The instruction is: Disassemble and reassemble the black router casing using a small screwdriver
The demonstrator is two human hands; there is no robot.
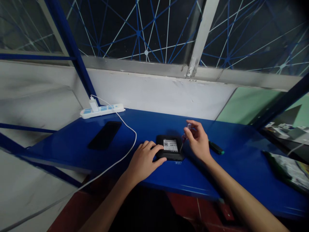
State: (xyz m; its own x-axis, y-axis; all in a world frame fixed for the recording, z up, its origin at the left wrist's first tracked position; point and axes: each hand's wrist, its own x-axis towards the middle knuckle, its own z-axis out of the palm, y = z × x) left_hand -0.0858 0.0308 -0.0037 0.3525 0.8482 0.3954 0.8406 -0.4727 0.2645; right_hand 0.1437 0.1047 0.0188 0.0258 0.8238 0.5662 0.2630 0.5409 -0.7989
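Note:
A flat black square device [171, 156] lies on the blue table, with a white printed label [170, 145] bearing a QR code on its top. My left hand [144, 159] grips its left side, the thumb along the near edge and the index finger on top. In my right hand [198, 138] is a screwdriver [185, 136] with a clear, pinkish handle, pinched between thumb and fingers. Its thin shaft slants down to the device's right side near the label. Whether the tip sits in a screw is too small to tell.
Right of my right hand lies a black and green tool [216, 147]. A black phone [105, 135] rests on the left, near a white power strip [102, 110]. A white cable [130, 149] runs across the table. A shiny plastic packet [289, 170] lies at the far right.

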